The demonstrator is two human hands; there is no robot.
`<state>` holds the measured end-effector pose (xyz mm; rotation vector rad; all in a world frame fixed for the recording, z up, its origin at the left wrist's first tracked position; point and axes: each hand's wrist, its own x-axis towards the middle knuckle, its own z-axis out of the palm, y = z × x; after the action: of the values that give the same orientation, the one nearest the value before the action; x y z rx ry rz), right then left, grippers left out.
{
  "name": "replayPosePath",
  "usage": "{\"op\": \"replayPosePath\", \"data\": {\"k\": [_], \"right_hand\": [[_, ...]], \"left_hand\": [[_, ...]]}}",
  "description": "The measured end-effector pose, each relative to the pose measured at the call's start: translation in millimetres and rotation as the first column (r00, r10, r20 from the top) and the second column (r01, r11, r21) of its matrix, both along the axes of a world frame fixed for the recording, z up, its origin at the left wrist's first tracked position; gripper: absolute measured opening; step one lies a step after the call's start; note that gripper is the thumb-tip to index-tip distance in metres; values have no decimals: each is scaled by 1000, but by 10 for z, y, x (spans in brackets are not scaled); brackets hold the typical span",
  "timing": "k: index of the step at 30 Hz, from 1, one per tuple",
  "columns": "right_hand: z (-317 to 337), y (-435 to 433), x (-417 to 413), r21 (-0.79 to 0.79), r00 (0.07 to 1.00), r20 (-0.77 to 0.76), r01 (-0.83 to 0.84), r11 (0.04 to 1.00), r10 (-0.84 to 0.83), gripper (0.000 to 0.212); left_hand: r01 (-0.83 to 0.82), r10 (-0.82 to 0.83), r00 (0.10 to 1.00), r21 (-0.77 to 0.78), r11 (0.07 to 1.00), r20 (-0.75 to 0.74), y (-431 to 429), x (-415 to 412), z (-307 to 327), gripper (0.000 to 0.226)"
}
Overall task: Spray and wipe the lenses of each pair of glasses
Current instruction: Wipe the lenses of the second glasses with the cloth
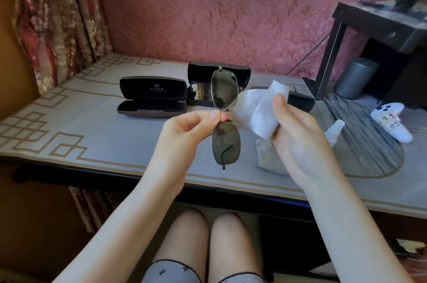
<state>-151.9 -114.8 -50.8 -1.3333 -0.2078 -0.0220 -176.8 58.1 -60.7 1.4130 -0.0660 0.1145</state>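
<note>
My left hand (189,130) pinches a pair of dark sunglasses (225,91) by the bridge, holding them on end above the table, one lens up and one down. My right hand (298,135) grips a white wipe (263,111) just to the right of the upper lens, apart from it. A white spray bottle (335,129) lies on the table behind my right hand, mostly hidden. Another crumpled white wipe (268,155) lies under that hand.
An empty open black case (152,98) lies at the table's middle. Behind the sunglasses stands a second open case (196,74) holding another pair. A closed dark case (300,100) sits to the right, then a white controller (392,121), a grey cylinder (355,77) and a black stand (379,21).
</note>
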Motion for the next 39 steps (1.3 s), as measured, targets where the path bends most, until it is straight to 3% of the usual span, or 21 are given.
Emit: {"op": "replayPosePath", "data": {"k": [2, 7, 15, 22, 29, 32, 35, 39], "right_hand": [[47, 41, 18, 12, 1000, 2, -15, 1000, 15, 51], [171, 174, 38, 76, 994, -9, -111, 991, 112, 42], [155, 230, 49, 44, 968, -8, -251, 967, 251, 51], [111, 188, 16, -104, 983, -19, -182, 978, 181, 27], [77, 253, -10, -80, 994, -75, -91, 993, 85, 45], [81, 247, 0, -88, 997, -82, -13, 996, 6, 50], [86, 239, -12, -125, 996, -80, 23, 992, -33, 48], [108, 265, -45, -116, 992, -85, 81, 990, -91, 42]], "left_hand": [[5, -5, 1000, 2, 1000, 1, 5, -7, -3, 31], [32, -32, 999, 29, 999, 4, 22, -18, -4, 24], [60, -60, 998, 133, 989, -2, 44, -27, 3, 17], [59, -59, 998, 153, 987, -4, 28, -14, 0, 15], [13, -18, 1000, 239, 971, 17, -13, -26, -51, 12], [-129, 115, 991, 312, 941, 61, -3, -23, -102, 42], [-60, 56, 998, 254, 965, 21, -19, -31, -67, 68], [134, -129, 991, 193, 972, -38, -78, -80, 36, 26]]}}
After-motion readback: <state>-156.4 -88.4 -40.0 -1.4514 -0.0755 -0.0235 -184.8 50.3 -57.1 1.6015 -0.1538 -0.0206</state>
